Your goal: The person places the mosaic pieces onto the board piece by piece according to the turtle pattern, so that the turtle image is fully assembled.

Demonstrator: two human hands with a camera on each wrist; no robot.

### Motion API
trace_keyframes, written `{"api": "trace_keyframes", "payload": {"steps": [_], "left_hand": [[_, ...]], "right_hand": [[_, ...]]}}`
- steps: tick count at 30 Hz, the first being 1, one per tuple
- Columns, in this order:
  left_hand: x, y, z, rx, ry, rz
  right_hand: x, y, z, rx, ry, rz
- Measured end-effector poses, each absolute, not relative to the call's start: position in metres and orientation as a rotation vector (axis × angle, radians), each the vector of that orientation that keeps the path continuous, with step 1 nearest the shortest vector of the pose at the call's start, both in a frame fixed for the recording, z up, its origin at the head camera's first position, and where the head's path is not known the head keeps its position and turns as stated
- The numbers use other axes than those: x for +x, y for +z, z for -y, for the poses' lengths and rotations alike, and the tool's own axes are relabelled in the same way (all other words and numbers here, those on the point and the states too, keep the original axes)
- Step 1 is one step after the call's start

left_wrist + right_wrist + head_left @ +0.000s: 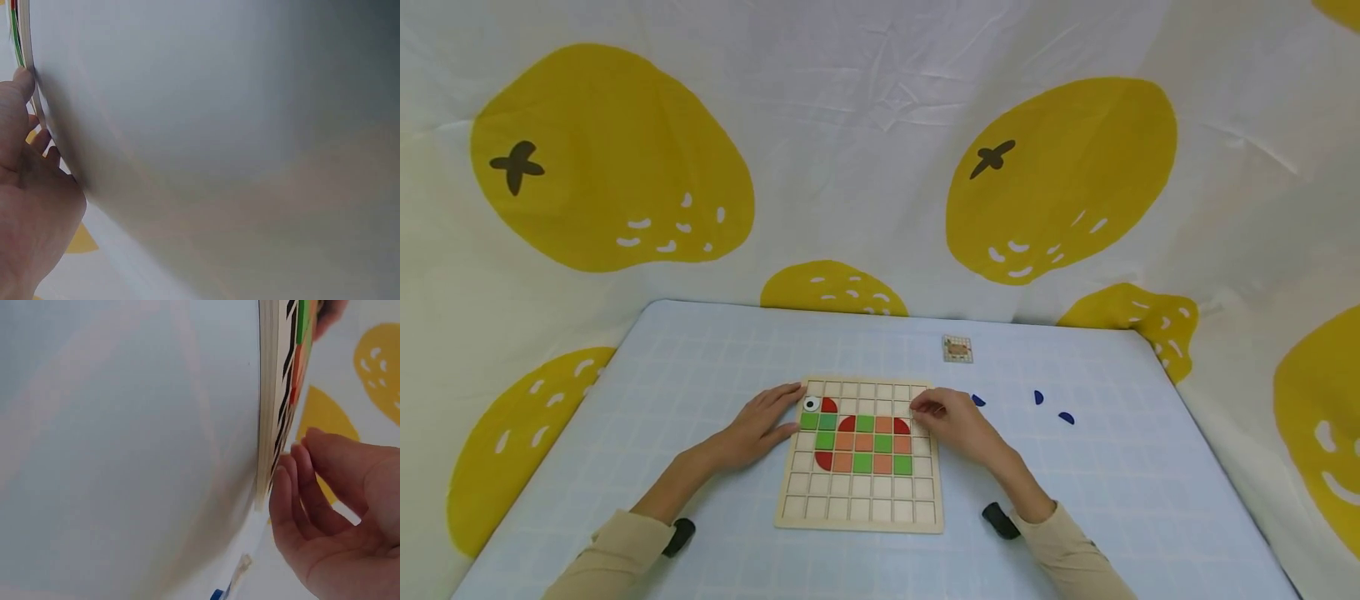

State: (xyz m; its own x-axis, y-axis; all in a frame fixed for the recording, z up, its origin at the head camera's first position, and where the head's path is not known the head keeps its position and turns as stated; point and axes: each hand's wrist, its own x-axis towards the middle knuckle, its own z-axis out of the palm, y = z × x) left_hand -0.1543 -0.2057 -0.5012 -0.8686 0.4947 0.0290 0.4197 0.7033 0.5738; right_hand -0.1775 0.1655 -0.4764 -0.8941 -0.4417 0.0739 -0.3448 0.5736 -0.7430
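Observation:
A square wooden grid board (pixel 859 508) lies on the table, with green, orange and red tiles and a round white eye piece (pixel 811 404) set in its cells. At its upper left edge my left hand (pixel 748 429) rests with fingers extended, fingertips touching the rim; the left wrist view shows the thumb (pixel 24 81) at the board's side. My right hand (pixel 958 425) is over the board's upper right edge, thumb and fingers bent together. In the right wrist view its fingertips (pixel 312 440) are close against the board's top; I cannot tell whether they pinch a small piece.
Several dark blue rounded pieces lie right of the board, including one blue piece (pixel 1066 417) farthest right and another blue piece (pixel 1039 397). A small picture card (pixel 957 349) lies behind the board. A white curtain (pixel 850 167) with yellow fruit prints surrounds the table (pixel 737 342).

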Motion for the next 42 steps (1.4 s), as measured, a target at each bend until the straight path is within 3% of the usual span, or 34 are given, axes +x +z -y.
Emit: {"api": "trace_keyframes", "payload": {"steps": [21, 42], "left_hand": [[-0.154, -0.501, 0.206, 0.753, 0.893, -2.785], [-0.155, -0.501, 0.206, 0.762, 0.902, -2.771]], "right_hand": [[-0.184, -0.479, -0.223, -0.391, -1.113, -2.941], [-0.187, -0.481, -0.234, -0.313, -1.027, -2.904]]}}
